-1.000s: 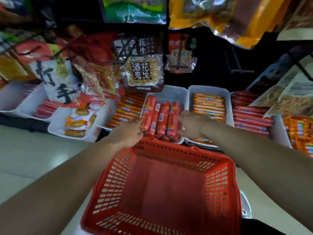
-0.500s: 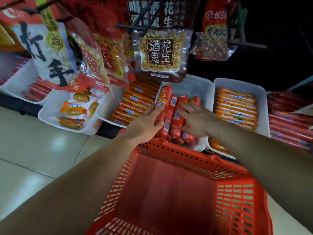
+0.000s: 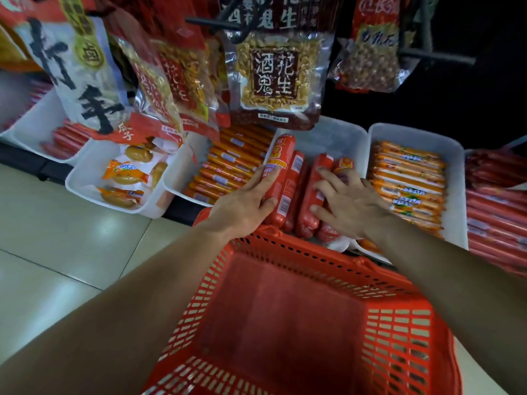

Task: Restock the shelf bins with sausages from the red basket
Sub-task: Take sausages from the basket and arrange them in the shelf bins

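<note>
Fat red sausages (image 3: 288, 183) lay in the white bin (image 3: 336, 138) at frame centre above the red basket (image 3: 285, 323), left hand (image 3: 242, 206) and right hand (image 3: 350, 203) flat on them, gripping nothing; casings looked slick, firm, lightish, best grasped mid-length.

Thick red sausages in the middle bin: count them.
4 sausages visible: one under the left hand, two between the hands, one under the right hand. More may lie beneath.

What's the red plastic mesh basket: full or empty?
Empty: the red plastic mesh basket shows a bare floor; the fat red sausages lie in the white bin.
</note>
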Available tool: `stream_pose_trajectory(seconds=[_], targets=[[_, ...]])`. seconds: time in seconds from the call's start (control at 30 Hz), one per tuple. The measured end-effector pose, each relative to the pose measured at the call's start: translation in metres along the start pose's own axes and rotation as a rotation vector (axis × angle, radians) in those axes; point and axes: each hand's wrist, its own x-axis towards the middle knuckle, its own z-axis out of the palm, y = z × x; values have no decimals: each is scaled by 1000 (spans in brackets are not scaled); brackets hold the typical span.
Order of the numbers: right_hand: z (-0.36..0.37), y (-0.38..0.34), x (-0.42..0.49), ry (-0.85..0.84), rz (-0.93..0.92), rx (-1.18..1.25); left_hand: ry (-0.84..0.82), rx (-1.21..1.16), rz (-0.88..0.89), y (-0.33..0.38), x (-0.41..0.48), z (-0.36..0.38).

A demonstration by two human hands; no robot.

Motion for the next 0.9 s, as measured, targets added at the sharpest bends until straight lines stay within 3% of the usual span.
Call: stream_pose_trajectory(seconds=[0.27,0.47,0.67,0.9], targets=[[-1,-13,16,22,-6,-76,52,-82,-9,-1,2,3],[6,-21,21,26,-148,109,97,-95,31,-7,5,7],[1,-17,25,17,-164,-14,134,-165,49,-11,7,10],[3,-16,28,20,-171,24,170,-182,61,-13,6,7]])
